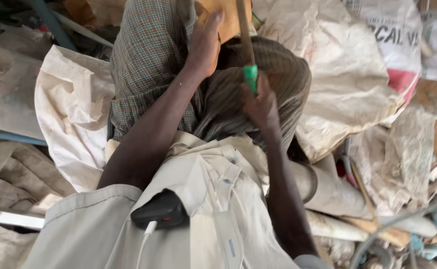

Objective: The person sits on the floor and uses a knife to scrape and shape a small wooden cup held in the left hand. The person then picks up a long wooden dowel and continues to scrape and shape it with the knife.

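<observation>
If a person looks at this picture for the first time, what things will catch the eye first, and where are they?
First come the two bare arms in the middle. The right hand closes around a stick with a bright green band, and the left hand presses on a flat orange-brown piece at the top. Under them lies checked cloth, with crumpled pale sacks on the right. A small black device with a white cable sits on the pale shirt below.

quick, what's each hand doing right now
Left hand: fingers spread flat on an orange-tan piece, pressing it, not gripping.
Right hand: closed around a wooden stick with green tape.
</observation>
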